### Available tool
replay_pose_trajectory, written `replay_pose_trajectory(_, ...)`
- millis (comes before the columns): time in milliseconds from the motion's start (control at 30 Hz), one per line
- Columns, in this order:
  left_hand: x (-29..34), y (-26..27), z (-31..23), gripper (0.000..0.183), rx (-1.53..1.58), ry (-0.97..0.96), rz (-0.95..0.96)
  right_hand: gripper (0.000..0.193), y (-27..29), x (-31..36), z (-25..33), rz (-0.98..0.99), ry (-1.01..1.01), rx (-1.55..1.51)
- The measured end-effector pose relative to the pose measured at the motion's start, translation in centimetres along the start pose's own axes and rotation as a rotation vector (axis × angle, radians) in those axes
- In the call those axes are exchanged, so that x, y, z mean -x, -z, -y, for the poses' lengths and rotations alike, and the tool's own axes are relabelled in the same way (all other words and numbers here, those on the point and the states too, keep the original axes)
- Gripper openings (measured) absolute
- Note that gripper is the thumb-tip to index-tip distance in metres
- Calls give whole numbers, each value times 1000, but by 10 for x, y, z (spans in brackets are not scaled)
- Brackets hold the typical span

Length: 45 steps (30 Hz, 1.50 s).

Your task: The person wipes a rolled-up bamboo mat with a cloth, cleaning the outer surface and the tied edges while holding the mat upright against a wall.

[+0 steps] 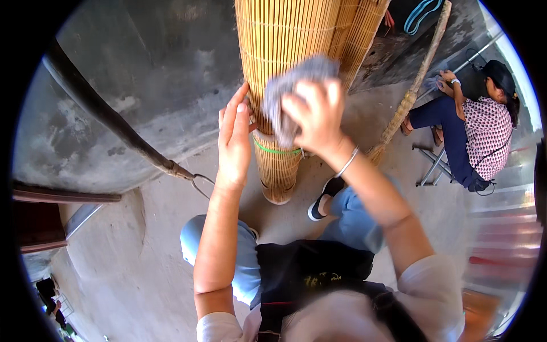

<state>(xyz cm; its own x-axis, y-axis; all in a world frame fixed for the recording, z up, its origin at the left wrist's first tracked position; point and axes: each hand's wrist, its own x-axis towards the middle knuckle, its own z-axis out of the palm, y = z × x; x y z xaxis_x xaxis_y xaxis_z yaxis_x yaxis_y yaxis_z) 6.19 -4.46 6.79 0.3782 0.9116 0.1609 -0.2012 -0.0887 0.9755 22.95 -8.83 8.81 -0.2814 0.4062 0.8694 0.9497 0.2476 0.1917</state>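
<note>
A tall roll of bamboo matting [290, 31] stands upright in front of me, bound near its lower part by a green tie [272, 149]. My right hand [319, 114] grips a grey cloth [285, 85] and presses it against the matting's front; the cloth is slightly blurred. Along the roll's left edge my left hand [235, 137] rests with fingers stretched upward, touching the side of the slats. Its fingertips partly wrap behind the edge.
A wooden-handled tool [108, 114] with a metal hook leans at the left wall. To the right stands a broom [399, 117]. Beyond it a person [484, 125] in a patterned top sits on a folding stool [434, 165]. Concrete floor [154, 273] lies around my feet.
</note>
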Motion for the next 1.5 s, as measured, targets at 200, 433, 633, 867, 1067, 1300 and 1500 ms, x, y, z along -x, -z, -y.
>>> replay_pose_trajectory(200, -6, -8, 5, 53, -7, 11, -18, 33, -31, 175, 72, 297, -196, -13)
replay_pose_trajectory(433, 5, 8, 15, 48, -117, -202, -47, 24, -2, 160, 79, 540, -129, -309)
replay_pose_trajectory(633, 9, -8, 20, 42, -48, -111, -70, 23, 56, 6, 2, -139, -297, -345)
replay_pose_trajectory(867, 4, -3, 21, 44, -106, -87, -14, 35, 93, -232, -64, -455, 171, 222)
replay_pose_trajectory(1067, 0, -2, 21, 42, -143, -97, -33, 39, 56, -293, -89, -495, -24, -89)
replay_pose_trajectory(1300, 8, -15, 15, 43, -84, -215, 50, 38, 31, -254, -119, -624, -696, -1058)
replay_pose_trajectory(1500, 0, -12, 21, 51, -184, -184, -84, 48, 24, -144, -117, -5, -868, -1264)
